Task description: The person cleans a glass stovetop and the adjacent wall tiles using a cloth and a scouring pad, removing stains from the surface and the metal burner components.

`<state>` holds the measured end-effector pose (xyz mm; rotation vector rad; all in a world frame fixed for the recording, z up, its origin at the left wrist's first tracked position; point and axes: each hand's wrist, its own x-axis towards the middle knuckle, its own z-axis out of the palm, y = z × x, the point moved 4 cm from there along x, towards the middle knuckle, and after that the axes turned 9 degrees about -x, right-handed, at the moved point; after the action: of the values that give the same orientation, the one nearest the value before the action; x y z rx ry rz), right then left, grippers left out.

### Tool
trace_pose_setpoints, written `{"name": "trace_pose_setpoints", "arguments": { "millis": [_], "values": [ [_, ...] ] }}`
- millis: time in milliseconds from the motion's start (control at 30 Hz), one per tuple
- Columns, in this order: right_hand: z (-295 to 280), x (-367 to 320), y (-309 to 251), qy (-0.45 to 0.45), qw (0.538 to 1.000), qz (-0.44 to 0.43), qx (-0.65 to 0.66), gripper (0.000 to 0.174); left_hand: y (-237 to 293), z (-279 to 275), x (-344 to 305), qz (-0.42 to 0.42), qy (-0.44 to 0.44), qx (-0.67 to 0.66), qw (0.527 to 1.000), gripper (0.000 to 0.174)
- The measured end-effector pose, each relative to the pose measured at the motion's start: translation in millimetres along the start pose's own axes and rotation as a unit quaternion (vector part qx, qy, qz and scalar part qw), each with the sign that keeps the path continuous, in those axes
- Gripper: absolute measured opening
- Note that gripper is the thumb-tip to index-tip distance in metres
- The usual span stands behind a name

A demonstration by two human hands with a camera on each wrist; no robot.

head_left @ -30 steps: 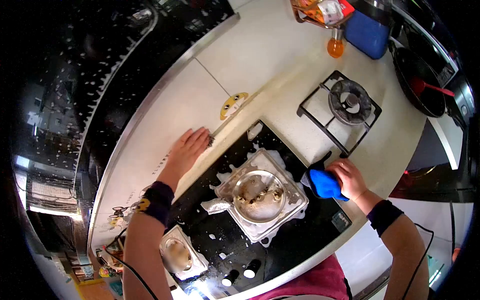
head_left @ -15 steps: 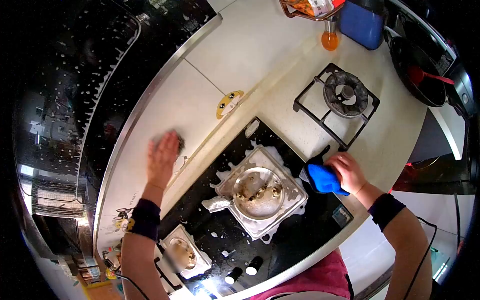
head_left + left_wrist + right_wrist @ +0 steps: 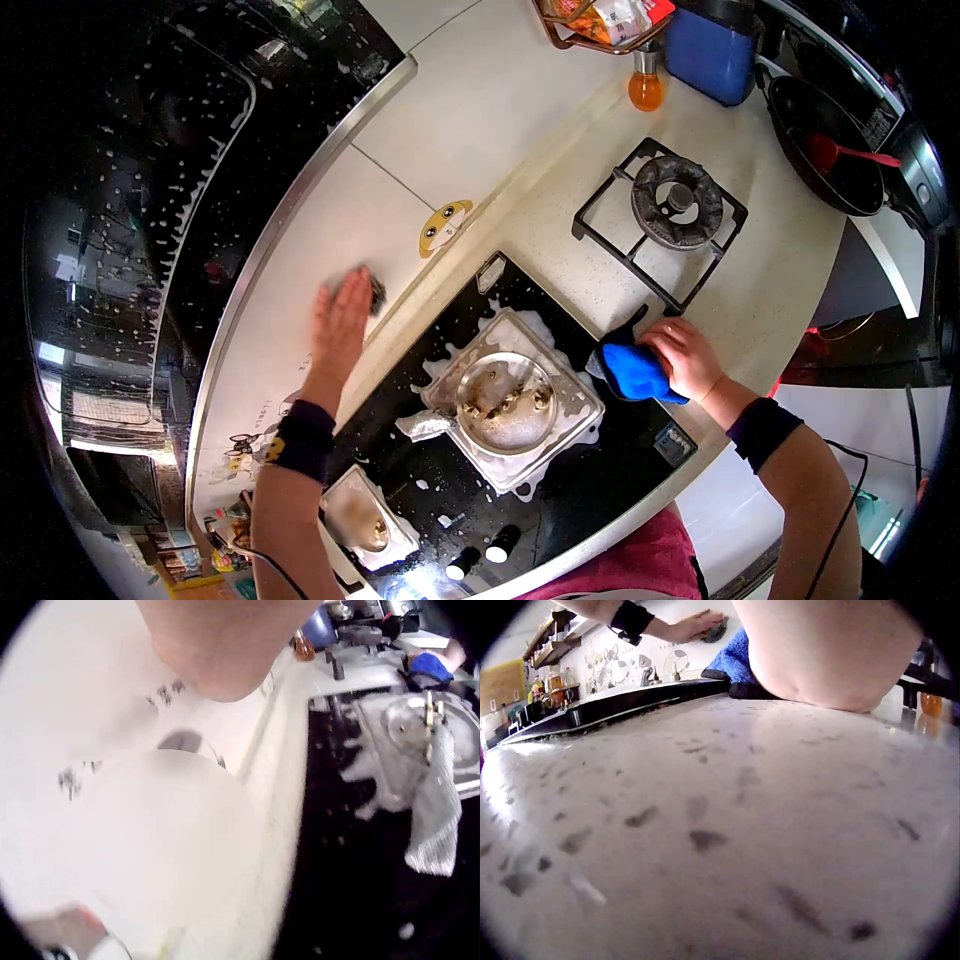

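Note:
My left hand point(image 3: 341, 325) lies with long straight fingers against the pale wall tiles, pressing a dark steel wool scourer point(image 3: 377, 295). The right wrist view shows that scourer point(image 3: 715, 630) under the fingers of the left hand point(image 3: 694, 627). At the counter's edge of the hob, my right hand point(image 3: 690, 360) grips a bunched blue cloth point(image 3: 637, 372) with dark trim; its fingertips are partly hidden by the cloth. Between the hands is the black glass hob point(image 3: 400, 490), with a foamy square burner plate point(image 3: 505, 470) and round burner point(image 3: 506, 402).
A lifted pan support point(image 3: 640, 255) with a burner ring point(image 3: 677, 200) sits on the counter point(image 3: 790, 270). Behind it stand an orange bottle point(image 3: 646, 92) and a blue container point(image 3: 710, 55). A black pan point(image 3: 835, 175) is at right. A smaller burner point(image 3: 360, 525) and two black knobs point(image 3: 503, 543) are nearer.
The left hand slid with the scourer along the wall toward the near left, then came slightly back. The right hand stays on the blue cloth. The head view shifted a little.

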<state>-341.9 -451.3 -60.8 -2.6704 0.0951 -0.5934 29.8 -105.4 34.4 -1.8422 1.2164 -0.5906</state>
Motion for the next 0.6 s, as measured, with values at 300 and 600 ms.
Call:
{"name": "trace_pose_setpoints", "arguments": {
  "millis": [300,600],
  "values": [
    [-10.1,2.9,-5.8,0.021,1.000,-0.014,0.003,0.024,34.5,-74.5,150.1,0.029,0.053,-0.013,0.998,0.060],
    [-8.7,6.4,-0.6,0.010,1.000,-0.017,0.023,0.025,49.1,-105.4,213.8,0.057,0.076,0.004,0.995,0.060]
  ]
}}
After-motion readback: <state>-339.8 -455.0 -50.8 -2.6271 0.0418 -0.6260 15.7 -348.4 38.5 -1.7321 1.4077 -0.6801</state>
